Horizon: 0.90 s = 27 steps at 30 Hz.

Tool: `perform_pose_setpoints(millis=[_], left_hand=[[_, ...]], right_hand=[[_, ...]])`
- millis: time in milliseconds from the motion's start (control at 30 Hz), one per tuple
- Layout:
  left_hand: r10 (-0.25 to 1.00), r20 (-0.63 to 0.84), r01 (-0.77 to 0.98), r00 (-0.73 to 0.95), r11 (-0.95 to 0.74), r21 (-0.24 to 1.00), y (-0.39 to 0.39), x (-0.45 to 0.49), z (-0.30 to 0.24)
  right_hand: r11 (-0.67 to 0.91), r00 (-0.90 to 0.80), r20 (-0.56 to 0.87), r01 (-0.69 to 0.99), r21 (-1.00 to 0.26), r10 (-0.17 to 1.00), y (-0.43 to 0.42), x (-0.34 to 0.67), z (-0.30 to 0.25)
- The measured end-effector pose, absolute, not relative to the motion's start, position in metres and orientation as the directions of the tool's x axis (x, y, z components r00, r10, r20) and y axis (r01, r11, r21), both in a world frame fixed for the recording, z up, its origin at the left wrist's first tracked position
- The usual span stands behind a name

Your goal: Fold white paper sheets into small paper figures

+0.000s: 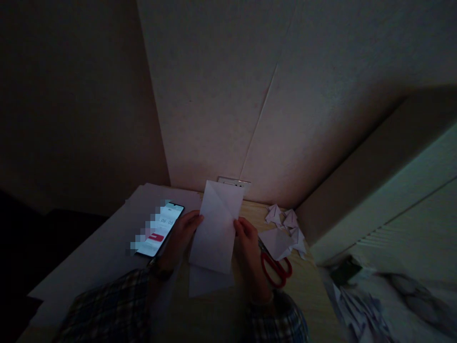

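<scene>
- Holding the paper sheet over the table, you have a diagonal crease near its far end; the rest looks flat.
- Several folded paper pieces lie finished at the far right; your sheet seems to have most folding left.
- Its long axis runs away from you toward the wall, far end leaning slightly right.
- Your left hand and right hand pinch opposite long edges between closed fingers.

The paper is white, scissor handles red, sleeves plaid.
</scene>
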<state>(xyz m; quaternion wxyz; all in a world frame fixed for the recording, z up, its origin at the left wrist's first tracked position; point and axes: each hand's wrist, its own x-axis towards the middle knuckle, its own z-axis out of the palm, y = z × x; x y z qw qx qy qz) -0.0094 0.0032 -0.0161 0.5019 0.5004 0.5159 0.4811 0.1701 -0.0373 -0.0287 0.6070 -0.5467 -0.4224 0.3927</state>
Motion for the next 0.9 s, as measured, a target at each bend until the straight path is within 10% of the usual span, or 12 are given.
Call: perform_pose_setpoints(millis=[900], left_hand=[[0.998, -0.015, 0.039, -0.058, 0.017, 0.999, 0.001, -0.009, -0.008]], right_hand=[[0.128, 0.363, 0.074, -0.127, -0.984, 0.929, -0.039, 0.172, -0.024]])
